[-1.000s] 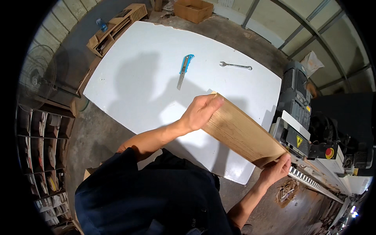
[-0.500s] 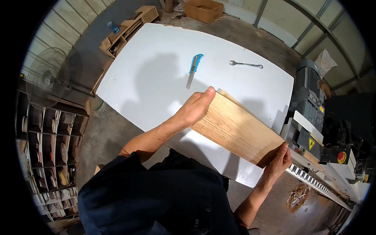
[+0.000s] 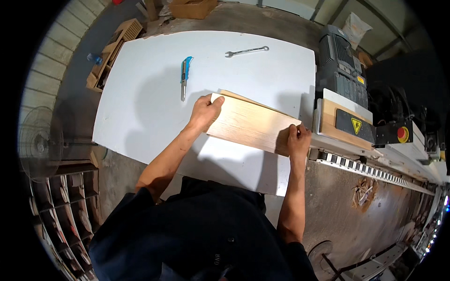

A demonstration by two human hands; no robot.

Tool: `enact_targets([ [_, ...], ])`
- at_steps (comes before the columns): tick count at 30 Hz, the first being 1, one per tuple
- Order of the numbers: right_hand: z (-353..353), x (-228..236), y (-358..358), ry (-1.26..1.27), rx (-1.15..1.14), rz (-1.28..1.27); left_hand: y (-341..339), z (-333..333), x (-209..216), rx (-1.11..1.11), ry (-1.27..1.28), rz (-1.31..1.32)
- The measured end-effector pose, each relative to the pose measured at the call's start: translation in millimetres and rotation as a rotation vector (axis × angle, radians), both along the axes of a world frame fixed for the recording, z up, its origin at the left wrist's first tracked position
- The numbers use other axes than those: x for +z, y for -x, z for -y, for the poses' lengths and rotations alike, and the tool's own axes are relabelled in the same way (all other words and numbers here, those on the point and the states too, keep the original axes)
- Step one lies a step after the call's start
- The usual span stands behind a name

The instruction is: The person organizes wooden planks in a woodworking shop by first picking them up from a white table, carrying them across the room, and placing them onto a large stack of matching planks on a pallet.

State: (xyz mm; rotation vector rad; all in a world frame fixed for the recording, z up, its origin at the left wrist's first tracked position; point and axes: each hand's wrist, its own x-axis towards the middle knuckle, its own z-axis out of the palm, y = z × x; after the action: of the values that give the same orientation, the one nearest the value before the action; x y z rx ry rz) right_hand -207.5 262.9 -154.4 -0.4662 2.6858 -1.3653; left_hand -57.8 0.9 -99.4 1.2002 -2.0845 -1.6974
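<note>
Two-handed, holds a pale wood-grain board (image 3: 251,124) over the near right part of the white tabletop (image 3: 145,61), clasping its left end in the curled left hand (image 3: 205,112) and pinching its right corner with the bent-fingered right hand (image 3: 299,139). Faces a blue utility knife (image 3: 185,71) and combination wrench (image 3: 247,52) beyond.

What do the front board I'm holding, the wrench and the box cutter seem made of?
Front board: wood or laminate, pale, streaky grain. Wrench: likely steel, smooth, silvery shine. Box cutter: bright blue handle, probably plastic; grey blade, likely metal.
</note>
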Motion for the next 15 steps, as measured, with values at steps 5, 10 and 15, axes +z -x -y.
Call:
enact_targets([
  [5,5.3,-27.2,-13.0,0.258,-0.169,-0.131,-7.3,14.6,-51.1,-0.013,0.472,0.071],
  [10,-3.2,10.4,-0.9,0.774,-0.448,0.525,-25.2,10.8,-48.2,0.057,0.453,0.077],
  [15,-4.7,10.0,19.3,1.164,-0.43,0.908,-14.9,-12.6,-12.3,-0.068,0.594,-0.115],
])
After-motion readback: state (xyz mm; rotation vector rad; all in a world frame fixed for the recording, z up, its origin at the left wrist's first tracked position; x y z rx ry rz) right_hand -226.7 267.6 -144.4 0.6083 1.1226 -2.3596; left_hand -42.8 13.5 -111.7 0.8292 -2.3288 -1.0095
